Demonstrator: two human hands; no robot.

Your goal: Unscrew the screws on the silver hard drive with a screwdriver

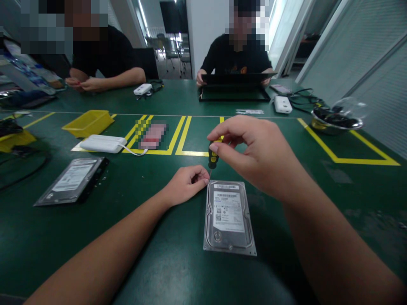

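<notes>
A hard drive (228, 241) lies flat on the green table in front of me, its labelled face up. My right hand (259, 148) pinches the black and yellow handle of a small screwdriver (213, 160) from above. The screwdriver stands nearly upright, with its thin shaft pointing down to the drive's far left corner. At that corner my left hand (186, 184) is closed, thumb and curled fingers beside the shaft and the drive's edge. Whether those fingertips grip the shaft, a screw or the drive is hidden.
A second hard drive (71, 180) lies to the left, with small bits beside it. Beyond are a white power bank (103, 144) cabled to a phone (153, 135), and a yellow tray (89, 123). A metal bowl (337, 123) stands at right. Two people sit opposite; one holds a dark panel (237, 79).
</notes>
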